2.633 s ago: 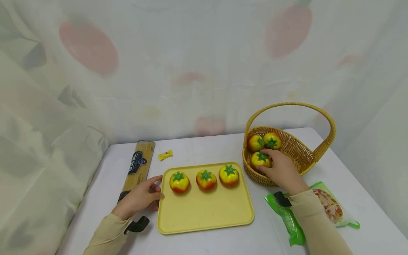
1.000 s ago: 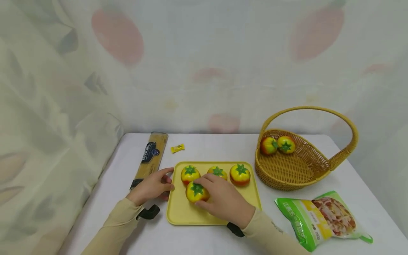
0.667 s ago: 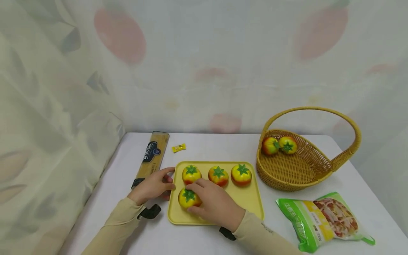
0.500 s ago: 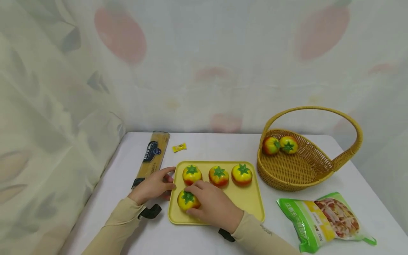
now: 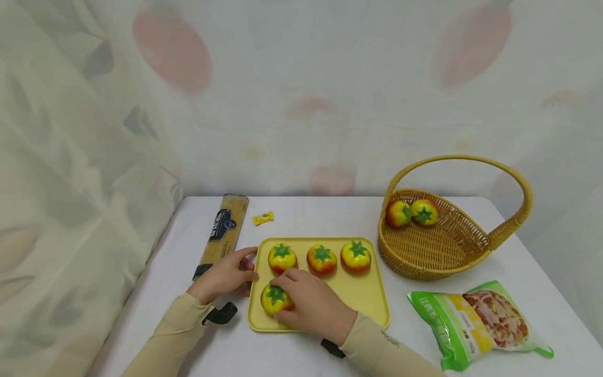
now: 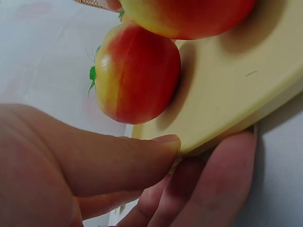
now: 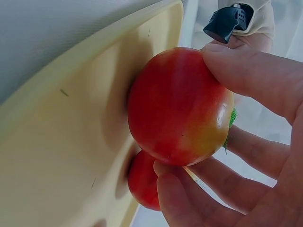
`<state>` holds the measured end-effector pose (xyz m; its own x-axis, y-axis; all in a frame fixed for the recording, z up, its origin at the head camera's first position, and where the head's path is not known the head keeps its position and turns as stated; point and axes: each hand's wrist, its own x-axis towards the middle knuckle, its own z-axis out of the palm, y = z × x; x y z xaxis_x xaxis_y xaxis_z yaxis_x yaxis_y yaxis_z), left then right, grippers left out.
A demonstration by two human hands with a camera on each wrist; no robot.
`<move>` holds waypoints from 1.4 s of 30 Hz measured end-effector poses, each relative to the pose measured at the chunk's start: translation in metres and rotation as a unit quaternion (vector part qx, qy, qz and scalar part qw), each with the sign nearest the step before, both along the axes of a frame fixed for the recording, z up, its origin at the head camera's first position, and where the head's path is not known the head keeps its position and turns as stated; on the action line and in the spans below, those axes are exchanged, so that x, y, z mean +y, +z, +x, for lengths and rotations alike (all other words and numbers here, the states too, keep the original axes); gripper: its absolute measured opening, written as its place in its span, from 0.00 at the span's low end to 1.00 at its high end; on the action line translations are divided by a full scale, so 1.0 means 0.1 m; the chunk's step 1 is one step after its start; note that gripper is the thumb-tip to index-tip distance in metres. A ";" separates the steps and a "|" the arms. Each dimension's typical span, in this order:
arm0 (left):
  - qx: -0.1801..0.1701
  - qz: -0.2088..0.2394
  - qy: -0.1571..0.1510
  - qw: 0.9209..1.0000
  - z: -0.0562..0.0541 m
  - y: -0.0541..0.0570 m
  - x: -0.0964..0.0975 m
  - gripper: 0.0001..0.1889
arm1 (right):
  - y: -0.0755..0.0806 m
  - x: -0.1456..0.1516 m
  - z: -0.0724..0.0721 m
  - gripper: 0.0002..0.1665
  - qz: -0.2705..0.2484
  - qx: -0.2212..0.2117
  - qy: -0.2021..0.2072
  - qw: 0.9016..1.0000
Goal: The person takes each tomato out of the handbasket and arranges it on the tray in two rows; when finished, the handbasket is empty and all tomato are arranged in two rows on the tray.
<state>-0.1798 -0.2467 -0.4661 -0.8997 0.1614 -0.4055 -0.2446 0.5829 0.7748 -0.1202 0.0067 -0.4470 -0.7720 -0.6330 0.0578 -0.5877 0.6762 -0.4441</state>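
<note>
My left hand (image 5: 223,277) pinches the left rim of the yellow tray (image 5: 339,323), with the thumb (image 6: 128,158) on the rim and fingertips under its edge. In the tray's front left corner, my right hand (image 5: 315,303) holds a red-and-yellow tomato (image 5: 275,301) with a green star-shaped top. The right wrist view shows the thumb on one side of this tomato (image 7: 177,109) and fingers on the other, its underside close to the tray floor. Behind it stands a row of tomatoes: one at left (image 5: 281,260), one in the middle (image 5: 321,262) and one at right (image 5: 355,259).
A wicker basket (image 5: 428,251) with a tall handle stands at the right, holding two tomatoes (image 5: 424,212) at its back left. In front of it lies a green food bag (image 5: 480,324). Left of the tray are a spaghetti packet (image 5: 223,230) and a small yellow candy (image 5: 263,218).
My right hand has carried a tomato from the basket to the tray's front left, sliding further left lately. Two tomatoes stay in the basket. The left hand keeps its grip on the tray.
</note>
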 end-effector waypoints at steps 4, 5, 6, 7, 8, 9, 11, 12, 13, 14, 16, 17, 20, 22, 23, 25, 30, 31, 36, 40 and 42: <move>0.001 -0.002 -0.001 1.000 0.01 0.00 0.00 0.37 | -0.01 0.00 0.00 0.33 0.004 -0.003 -0.001 1.000; 0.000 -0.002 0.003 1.000 0.01 0.00 0.00 0.37 | -0.02 0.00 0.00 0.34 0.004 -0.005 -0.002 1.000; 0.000 -0.003 0.002 1.000 0.01 0.00 0.00 0.37 | -0.02 0.00 0.00 0.34 0.004 -0.007 -0.002 1.000; 0.000 -0.003 0.003 1.000 0.01 0.00 0.00 0.37 | -0.02 0.00 -0.01 0.34 0.004 -0.008 -0.003 1.000; 0.001 -0.004 0.002 1.000 0.01 0.00 0.00 0.37 | -0.02 0.00 -0.01 0.34 0.003 -0.010 -0.003 1.000; 0.001 -0.003 0.003 1.000 0.02 0.01 0.00 0.37 | -0.02 0.00 -0.01 0.34 0.003 -0.010 -0.003 1.000; 0.000 -0.003 0.003 1.000 0.01 0.01 0.00 0.37 | -0.02 0.00 -0.01 0.34 0.001 -0.008 -0.002 1.000; -0.001 -0.002 0.002 1.000 0.01 0.00 -0.01 0.37 | -0.02 0.01 -0.01 0.34 0.001 -0.007 -0.001 1.000; -0.001 -0.002 0.002 1.000 0.01 0.00 -0.01 0.37 | -0.02 0.01 -0.01 0.34 -0.001 -0.006 0.000 1.000; -0.002 -0.001 0.002 1.000 0.01 0.01 -0.01 0.37 | -0.02 0.01 -0.01 0.34 -0.001 -0.005 0.002 1.000; -0.002 -0.001 0.002 1.000 0.01 0.01 -0.01 0.37 | -0.03 0.01 -0.01 0.34 -0.002 -0.004 0.004 1.000; -0.001 -0.002 -0.001 1.000 0.01 0.01 -0.01 0.37 | -0.02 0.01 -0.02 0.34 -0.002 -0.005 0.004 1.000; 0.001 -0.001 -0.005 1.000 0.02 0.02 -0.01 0.37 | -0.02 0.01 -0.02 0.34 -0.001 -0.007 0.004 1.000; 0.004 -0.002 -0.011 1.000 0.02 0.01 -0.01 0.37 | -0.02 0.01 -0.02 0.34 -0.001 -0.008 0.004 1.000; 0.006 -0.001 -0.013 1.000 0.02 0.01 -0.01 0.37 | -0.02 0.01 -0.02 0.34 -0.003 -0.009 0.004 1.000; 0.008 0.002 -0.014 1.000 0.02 0.01 -0.01 0.37 | -0.02 0.02 -0.02 0.34 -0.006 -0.010 0.005 1.000; 0.008 0.005 -0.015 1.000 0.02 0.01 0.00 0.37 | -0.01 0.04 -0.02 0.35 -0.010 -0.014 0.003 1.000; 0.007 0.005 -0.015 1.000 0.01 0.01 0.00 0.37 | 0.00 0.05 -0.02 0.35 -0.009 -0.013 0.002 1.000; 0.005 0.005 -0.016 1.000 0.00 0.01 0.02 0.37 | 0.03 0.08 -0.01 0.36 -0.006 -0.008 0.001 1.000; 0.002 -0.003 -0.012 1.000 0.00 0.01 0.01 0.38 | 0.07 0.10 -0.02 0.37 -0.001 -0.003 0.000 1.000; 0.001 -0.007 -0.008 1.000 0.01 -0.01 -0.02 0.38 | 0.11 0.14 -0.02 0.37 -0.002 -0.002 0.000 1.000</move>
<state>-0.1788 -0.2488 -0.4674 -0.8979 0.1709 -0.4056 -0.2329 0.5975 0.7673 -0.1225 0.0205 -0.4364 -0.7720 -0.6330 0.0577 -0.5865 0.6743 -0.4487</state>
